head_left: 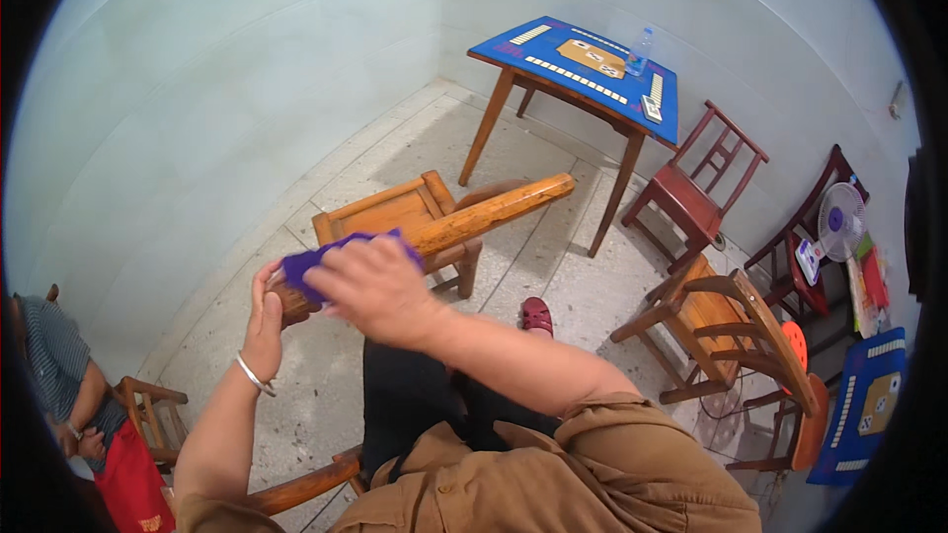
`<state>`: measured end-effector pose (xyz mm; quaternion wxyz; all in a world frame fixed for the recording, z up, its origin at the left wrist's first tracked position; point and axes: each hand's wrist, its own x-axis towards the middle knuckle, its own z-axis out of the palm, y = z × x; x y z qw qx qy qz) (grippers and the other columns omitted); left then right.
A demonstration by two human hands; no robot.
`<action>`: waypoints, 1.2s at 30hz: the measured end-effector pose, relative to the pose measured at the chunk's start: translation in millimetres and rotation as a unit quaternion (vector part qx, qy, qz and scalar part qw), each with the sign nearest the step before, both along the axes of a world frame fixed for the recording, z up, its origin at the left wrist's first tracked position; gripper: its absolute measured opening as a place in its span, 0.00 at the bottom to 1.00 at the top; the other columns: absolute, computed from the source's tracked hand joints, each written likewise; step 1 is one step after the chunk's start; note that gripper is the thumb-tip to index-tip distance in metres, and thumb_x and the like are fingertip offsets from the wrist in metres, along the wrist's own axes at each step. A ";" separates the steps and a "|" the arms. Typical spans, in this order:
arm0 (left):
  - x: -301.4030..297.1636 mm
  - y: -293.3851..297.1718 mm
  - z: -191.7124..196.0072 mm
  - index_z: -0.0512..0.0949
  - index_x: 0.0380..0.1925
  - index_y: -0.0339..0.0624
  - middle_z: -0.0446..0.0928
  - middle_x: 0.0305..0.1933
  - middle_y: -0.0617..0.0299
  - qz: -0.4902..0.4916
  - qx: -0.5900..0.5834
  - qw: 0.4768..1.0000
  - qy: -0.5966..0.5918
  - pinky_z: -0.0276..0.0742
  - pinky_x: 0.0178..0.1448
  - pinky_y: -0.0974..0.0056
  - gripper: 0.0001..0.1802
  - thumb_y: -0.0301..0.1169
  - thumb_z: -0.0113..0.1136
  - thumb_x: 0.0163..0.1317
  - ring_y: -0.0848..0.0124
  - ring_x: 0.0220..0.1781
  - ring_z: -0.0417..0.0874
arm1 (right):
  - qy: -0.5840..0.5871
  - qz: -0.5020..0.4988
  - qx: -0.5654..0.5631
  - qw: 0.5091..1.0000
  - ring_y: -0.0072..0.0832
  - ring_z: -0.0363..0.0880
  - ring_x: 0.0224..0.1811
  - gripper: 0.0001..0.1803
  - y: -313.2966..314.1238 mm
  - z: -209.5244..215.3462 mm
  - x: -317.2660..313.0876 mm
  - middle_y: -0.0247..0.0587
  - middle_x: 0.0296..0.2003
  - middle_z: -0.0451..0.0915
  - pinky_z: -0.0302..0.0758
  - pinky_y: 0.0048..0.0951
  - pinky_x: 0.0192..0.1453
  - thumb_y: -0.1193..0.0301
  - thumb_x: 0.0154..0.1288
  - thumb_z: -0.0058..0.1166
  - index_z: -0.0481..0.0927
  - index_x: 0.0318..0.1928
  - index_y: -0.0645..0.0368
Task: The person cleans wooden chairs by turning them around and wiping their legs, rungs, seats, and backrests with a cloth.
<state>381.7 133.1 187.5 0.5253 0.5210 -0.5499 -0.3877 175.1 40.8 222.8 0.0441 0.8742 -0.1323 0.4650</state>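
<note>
In front of me is a wooden chair, its thick top rail (pixel 484 217) slanting up to the right and its seat (pixel 380 214) beyond. My left hand (pixel 263 321), with a silvery bangle at the wrist, is around the rail's near left end. A crumpled purple cloth (pixel 306 262) lies over the rail beside it. My right hand (pixel 380 286) is closed on this cloth and presses it against the wood, its forearm crossing from the right. The rail beneath the cloth and part of the chair's frame are hidden.
A table with a blue mahjong-print cover (pixel 504 51) stands at the back, bearing a plastic bottle (pixel 640 51). Right of it are a dark red chair (pixel 686 199), a wooden chair (pixel 716 321) and a white fan (pixel 841 221). Another person (pixel 74 365) sits at the left.
</note>
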 end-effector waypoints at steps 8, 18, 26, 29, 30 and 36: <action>-11.0 5.1 20.1 0.48 0.65 0.47 0.62 0.64 0.51 0.011 0.027 1.000 -0.008 0.72 0.53 0.61 0.39 0.63 0.32 0.65 0.62 0.50 0.78 | -0.012 -0.276 0.006 0.961 0.38 0.71 0.49 0.16 -88.3 -8.3 -163.7 0.37 0.42 0.76 0.61 0.40 0.55 0.66 0.53 0.57 0.77 0.44 0.53; -16.0 7.7 22.2 0.47 0.66 0.49 0.61 0.65 0.50 0.014 0.041 0.999 -0.003 0.72 0.54 0.60 0.38 0.62 0.32 0.66 0.62 0.51 0.77 | -0.114 -0.181 0.022 0.977 0.36 0.71 0.45 0.16 -27.4 -20.6 -40.7 0.35 0.38 0.75 0.59 0.39 0.48 0.73 0.42 0.60 0.78 0.37 0.51; 19.1 -8.1 -25.9 0.48 0.66 0.47 0.61 0.64 0.50 0.018 0.003 0.998 -0.066 0.71 0.56 0.60 0.37 0.59 0.32 0.67 0.62 0.55 0.74 | -0.071 -0.045 0.048 0.995 0.30 0.68 0.47 0.23 38.4 -5.2 40.0 0.35 0.44 0.69 0.60 0.34 0.46 0.66 0.49 0.57 0.73 0.48 0.52; -9.2 -0.9 8.0 0.48 0.66 0.46 0.61 0.64 0.49 -0.006 0.009 1.000 -0.019 0.72 0.56 0.60 0.36 0.59 0.32 0.67 0.61 0.53 0.76 | -0.002 -0.011 0.039 0.999 0.28 0.70 0.45 0.23 7.6 -6.1 -4.3 0.31 0.44 0.72 0.60 0.34 0.45 0.66 0.47 0.60 0.75 0.48 0.49; -12.1 2.4 15.8 0.48 0.66 0.47 0.61 0.65 0.49 -0.014 0.017 0.999 -0.025 0.72 0.55 0.60 0.36 0.59 0.31 0.67 0.61 0.51 0.77 | 0.004 -0.050 0.037 0.998 0.29 0.71 0.44 0.24 -2.7 -0.3 -22.9 0.31 0.42 0.73 0.60 0.34 0.45 0.67 0.44 0.61 0.76 0.47 0.49; -11.7 12.0 21.5 0.49 0.65 0.47 0.61 0.65 0.49 0.008 0.023 0.999 -0.029 0.72 0.54 0.60 0.36 0.59 0.32 0.67 0.62 0.50 0.78 | 0.010 -0.256 0.022 0.966 0.40 0.71 0.49 0.18 -82.2 -9.2 -150.9 0.40 0.44 0.76 0.62 0.42 0.54 0.72 0.51 0.56 0.77 0.46 0.54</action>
